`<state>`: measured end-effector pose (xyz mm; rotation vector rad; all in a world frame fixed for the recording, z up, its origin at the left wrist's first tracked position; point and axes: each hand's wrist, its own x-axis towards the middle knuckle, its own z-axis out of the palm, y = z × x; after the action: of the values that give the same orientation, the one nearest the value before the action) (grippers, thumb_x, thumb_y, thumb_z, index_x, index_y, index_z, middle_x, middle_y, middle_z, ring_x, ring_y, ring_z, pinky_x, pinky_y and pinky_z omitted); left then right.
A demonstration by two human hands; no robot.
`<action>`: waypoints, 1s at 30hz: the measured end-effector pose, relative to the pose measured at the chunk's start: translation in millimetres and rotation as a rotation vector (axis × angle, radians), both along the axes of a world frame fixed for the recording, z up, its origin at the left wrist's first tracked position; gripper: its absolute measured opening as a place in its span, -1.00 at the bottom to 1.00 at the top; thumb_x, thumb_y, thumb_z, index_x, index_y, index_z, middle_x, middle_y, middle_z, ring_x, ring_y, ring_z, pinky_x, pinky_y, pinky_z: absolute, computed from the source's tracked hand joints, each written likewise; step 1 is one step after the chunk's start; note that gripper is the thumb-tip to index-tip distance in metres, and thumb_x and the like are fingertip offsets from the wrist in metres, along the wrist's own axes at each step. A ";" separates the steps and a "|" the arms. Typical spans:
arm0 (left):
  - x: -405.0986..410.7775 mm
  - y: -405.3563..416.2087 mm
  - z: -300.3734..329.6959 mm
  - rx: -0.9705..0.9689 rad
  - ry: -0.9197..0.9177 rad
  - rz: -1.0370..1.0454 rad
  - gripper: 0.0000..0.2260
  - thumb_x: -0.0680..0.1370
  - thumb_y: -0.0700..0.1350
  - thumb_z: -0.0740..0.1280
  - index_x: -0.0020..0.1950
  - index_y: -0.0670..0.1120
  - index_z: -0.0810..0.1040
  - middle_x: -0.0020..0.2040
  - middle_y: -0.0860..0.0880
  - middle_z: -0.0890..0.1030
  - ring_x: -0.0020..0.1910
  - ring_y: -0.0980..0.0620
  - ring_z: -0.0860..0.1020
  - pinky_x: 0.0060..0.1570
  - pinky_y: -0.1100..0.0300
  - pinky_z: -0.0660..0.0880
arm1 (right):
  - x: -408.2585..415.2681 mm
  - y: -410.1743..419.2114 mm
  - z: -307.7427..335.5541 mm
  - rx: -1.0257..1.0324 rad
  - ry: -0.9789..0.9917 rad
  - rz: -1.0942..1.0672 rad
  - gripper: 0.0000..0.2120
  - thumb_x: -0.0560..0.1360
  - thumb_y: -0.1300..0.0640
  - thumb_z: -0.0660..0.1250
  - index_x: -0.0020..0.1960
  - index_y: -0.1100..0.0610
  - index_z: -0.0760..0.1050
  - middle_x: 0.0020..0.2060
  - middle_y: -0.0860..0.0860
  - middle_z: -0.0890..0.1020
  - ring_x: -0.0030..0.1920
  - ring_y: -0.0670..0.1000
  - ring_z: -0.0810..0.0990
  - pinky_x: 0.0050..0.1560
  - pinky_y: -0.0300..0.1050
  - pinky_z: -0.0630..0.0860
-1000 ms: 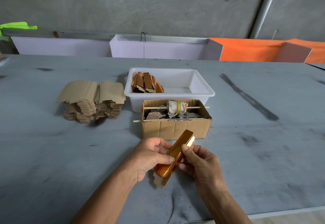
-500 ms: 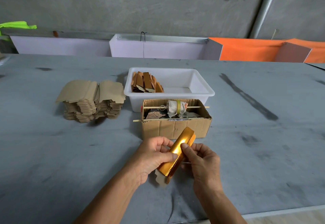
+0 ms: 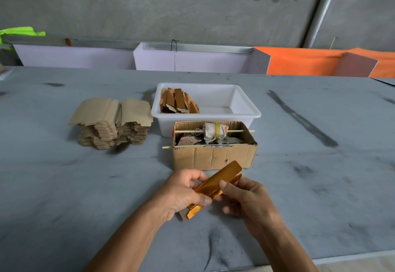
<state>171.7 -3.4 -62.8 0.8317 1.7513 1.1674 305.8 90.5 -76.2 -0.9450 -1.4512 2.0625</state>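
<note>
Slanting from lower left to upper right, the gold foil box (image 3: 218, 181) is held above the grey table (image 3: 64, 197), just in front of the cardboard box (image 3: 213, 156). Its long axis is angled so that the far end is pointed toward the cardboard box and the near end toward the person. The lower part is gripped by the left hand (image 3: 183, 192), thumb curled over the top face; the middle is pinched by the right hand (image 3: 245, 199), thumb pressed on the same face

Soft even daylight; faint shadows; sharp focus; edges bowed.
</note>
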 end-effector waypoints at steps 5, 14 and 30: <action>-1.7 0.1 3.8 0.039 0.001 0.058 -0.68 0.36 -0.39 0.46 0.02 -0.10 0.56 -0.19 -0.08 0.65 -0.29 0.10 0.59 -0.36 0.34 0.49 | -1.8 0.5 -1.1 -0.032 0.028 -0.088 -0.91 0.29 0.28 0.45 -0.24 0.30 0.60 -0.39 0.20 0.65 -0.48 -0.01 0.59 -0.54 -0.27 0.48; 24.1 12.1 -17.6 0.336 -0.494 0.692 -0.71 0.34 -0.43 0.45 -0.02 -0.21 0.51 -0.38 -0.07 0.59 -0.52 0.07 0.51 -0.47 0.27 0.47 | -14.7 -12.5 -5.1 -0.170 0.141 -0.387 -0.98 0.43 0.37 0.38 -0.16 0.33 0.54 -0.44 0.17 0.63 -0.50 -0.02 0.60 -0.50 -0.27 0.52; 36.2 16.4 -21.8 0.338 -0.505 0.751 -0.88 0.35 -0.38 0.46 -0.26 -0.24 0.55 -0.50 -0.05 0.56 -0.53 0.08 0.46 -0.47 0.26 0.43 | -14.1 -27.7 -0.2 -0.180 0.118 -0.355 -0.94 0.41 0.30 0.43 -0.17 0.29 0.57 -0.36 0.18 0.66 -0.39 0.02 0.67 -0.50 -0.25 0.51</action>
<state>208.0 13.0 -84.6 -0.0067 1.4722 1.9981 291.7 62.8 -76.4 -1.0452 -0.9690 1.9646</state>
